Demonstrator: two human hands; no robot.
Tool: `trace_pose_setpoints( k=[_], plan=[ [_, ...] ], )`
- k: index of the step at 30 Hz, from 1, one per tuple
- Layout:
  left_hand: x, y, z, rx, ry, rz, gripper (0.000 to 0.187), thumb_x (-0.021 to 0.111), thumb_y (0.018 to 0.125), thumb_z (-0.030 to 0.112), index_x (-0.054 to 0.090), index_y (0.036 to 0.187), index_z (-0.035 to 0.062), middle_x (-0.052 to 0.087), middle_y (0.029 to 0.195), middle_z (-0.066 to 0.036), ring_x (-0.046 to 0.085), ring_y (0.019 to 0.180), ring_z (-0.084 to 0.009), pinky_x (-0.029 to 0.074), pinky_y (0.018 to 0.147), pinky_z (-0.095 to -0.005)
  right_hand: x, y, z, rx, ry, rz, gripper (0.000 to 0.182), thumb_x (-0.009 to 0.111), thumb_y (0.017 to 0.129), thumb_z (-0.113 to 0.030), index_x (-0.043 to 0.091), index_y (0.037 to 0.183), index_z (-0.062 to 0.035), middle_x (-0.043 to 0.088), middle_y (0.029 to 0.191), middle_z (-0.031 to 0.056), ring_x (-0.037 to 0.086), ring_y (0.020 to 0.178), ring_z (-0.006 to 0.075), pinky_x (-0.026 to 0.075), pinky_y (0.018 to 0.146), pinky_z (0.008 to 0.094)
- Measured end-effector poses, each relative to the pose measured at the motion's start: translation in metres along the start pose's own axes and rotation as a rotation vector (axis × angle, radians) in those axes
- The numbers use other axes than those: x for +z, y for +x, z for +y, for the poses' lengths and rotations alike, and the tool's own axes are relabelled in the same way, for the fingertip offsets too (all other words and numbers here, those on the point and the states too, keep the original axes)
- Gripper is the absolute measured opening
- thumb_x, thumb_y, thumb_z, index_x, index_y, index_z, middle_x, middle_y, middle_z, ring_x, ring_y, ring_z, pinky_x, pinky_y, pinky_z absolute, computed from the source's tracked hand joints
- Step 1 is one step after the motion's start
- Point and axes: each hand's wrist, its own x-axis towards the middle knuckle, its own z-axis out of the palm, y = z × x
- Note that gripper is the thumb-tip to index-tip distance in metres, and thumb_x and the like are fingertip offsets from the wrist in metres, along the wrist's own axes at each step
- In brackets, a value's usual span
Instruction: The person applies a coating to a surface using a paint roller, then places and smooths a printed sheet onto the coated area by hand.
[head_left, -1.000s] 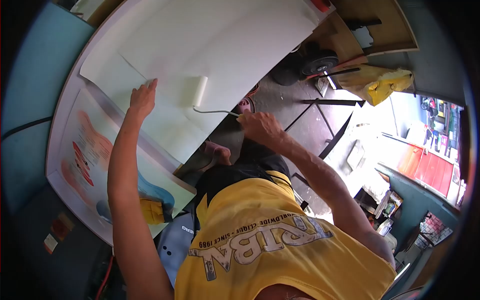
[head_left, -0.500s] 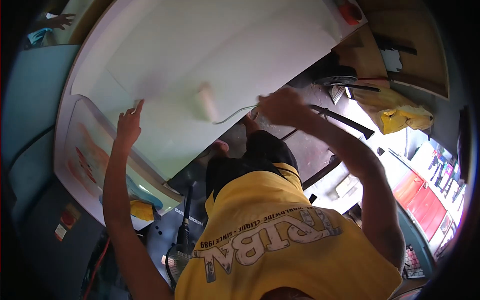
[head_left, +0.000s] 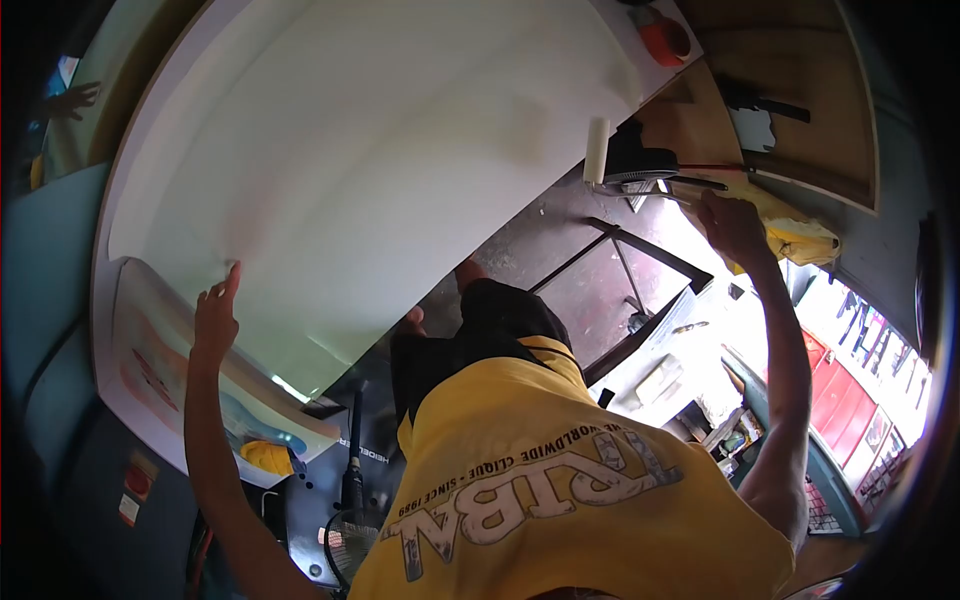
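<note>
My right hand (head_left: 735, 225) grips the wire handle of a small white foam roller (head_left: 597, 151), light and soft, at the board's edge. My left hand (head_left: 216, 318) presses open-palmed on the large, floppy white sheet (head_left: 380, 150).

Under the table edge I saw a printed poster with red, blue and yellow shapes (head_left: 165, 385). An orange round plastic object (head_left: 664, 41) lay at the far corner. A black round wheel-like disc (head_left: 640, 160) stood near a crumpled yellow plastic bag (head_left: 800, 232). Below was a dark metal frame (head_left: 640, 255) on the grey floor. I wore a yellow printed shirt (head_left: 560, 500). Red cabinets (head_left: 860, 410) stood to the right.
</note>
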Motion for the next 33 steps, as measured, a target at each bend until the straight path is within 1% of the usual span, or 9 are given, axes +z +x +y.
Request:
trace_pose_setpoints(
  k=[3,5,6,12,16,19,21,25,33],
  plan=[
    [-0.001,-0.003,0.002,0.007,0.025,0.016,0.100,0.055,0.073,-0.019,0.025,0.160,0.0199,0.064,0.125,-0.022,0.060,0.118,-0.0371,0.044,0.100,-0.0493,0.028,-0.007,-0.014,0.105,0.096,0.054,0.030,0.053,0.103,-0.036,0.062,0.103,-0.0068,0.067,0.071,0.0169,0.068,0.069,0.0381,0.053,0.064,0.0516],
    [0.003,-0.002,-0.003,0.012,0.034,0.006,0.100,0.055,0.072,-0.019,0.026,0.160,0.0199,0.064,0.125,-0.022,0.061,0.114,-0.0385,0.046,0.096,-0.0494,0.058,-0.006,-0.038,0.064,0.226,0.074,0.014,0.058,0.099,-0.021,0.060,0.097,-0.0079,0.063,0.078,0.0182,0.068,0.072,0.0368,0.053,0.060,0.0478],
    [0.005,-0.002,-0.004,0.005,0.020,0.009,0.100,0.054,0.071,-0.019,0.027,0.159,0.0194,0.064,0.125,-0.023,0.061,0.112,-0.0395,0.047,0.094,-0.0495,0.077,-0.009,-0.053,0.049,0.264,0.177,0.023,0.060,0.100,-0.031,0.062,0.099,-0.0088,0.065,0.067,0.0184,0.068,0.064,0.0384,0.053,0.058,0.0486],
    [0.023,0.004,-0.024,0.248,-0.217,0.156,0.096,0.044,0.067,-0.023,0.038,0.155,0.0138,0.063,0.131,-0.024,0.062,0.113,-0.0424,0.049,0.093,-0.0480,0.151,-0.099,-0.157,0.720,0.989,0.269,0.032,0.055,0.102,-0.034,0.060,0.099,-0.0030,0.061,0.071,0.0248,0.064,0.067,0.0432,0.045,0.060,0.0503],
    [0.020,0.006,-0.023,0.125,-0.117,0.018,0.100,0.046,0.071,-0.022,0.026,0.160,0.0183,0.060,0.142,-0.013,0.057,0.124,-0.0333,0.047,0.100,-0.0432,0.198,-0.213,-0.189,1.027,1.049,0.515,0.025,0.063,0.100,-0.025,0.053,0.093,-0.0025,0.050,0.060,0.0147,0.046,0.049,0.0258,0.037,0.051,0.0408],
    [0.007,0.003,-0.010,0.093,-0.131,-0.004,0.099,0.048,0.073,-0.020,0.023,0.160,0.0195,0.060,0.141,-0.013,0.057,0.126,-0.0347,0.048,0.100,-0.0425,0.268,-0.298,-0.225,1.281,0.940,0.738,0.023,0.062,0.101,-0.022,0.053,0.093,-0.0027,0.052,0.060,0.0137,0.048,0.050,0.0237,0.039,0.050,0.0399],
    [0.004,0.007,-0.001,0.027,-0.129,-0.022,0.097,0.049,0.076,-0.019,0.022,0.161,0.0194,0.059,0.142,-0.013,0.057,0.128,-0.0349,0.048,0.101,-0.0412,0.294,-0.342,-0.251,1.545,0.850,0.670,0.024,0.059,0.102,-0.025,0.055,0.093,-0.0031,0.060,0.066,0.0194,0.060,0.057,0.0358,0.043,0.053,0.0448],
    [0.023,0.009,-0.015,0.106,-0.138,0.102,0.092,0.051,0.080,-0.017,0.022,0.160,0.0190,0.057,0.145,-0.015,0.056,0.131,-0.0341,0.047,0.104,-0.0397,0.339,-0.428,-0.284,1.798,0.802,0.650,0.035,0.056,0.102,-0.036,0.059,0.094,-0.0019,0.065,0.077,0.0260,0.064,0.072,0.0441,0.047,0.065,0.0507],
    [0.037,-0.004,-0.010,0.179,-0.300,0.502,0.076,0.056,0.086,-0.013,0.036,0.155,0.0119,0.057,0.143,-0.019,0.061,0.125,-0.0351,0.049,0.102,-0.0404,0.442,-0.532,-0.280,1.677,0.781,0.501,0.044,0.049,0.102,-0.041,0.062,0.095,-0.0001,0.067,0.088,0.0308,0.063,0.087,0.0528,0.048,0.076,0.0575]
  ],
)
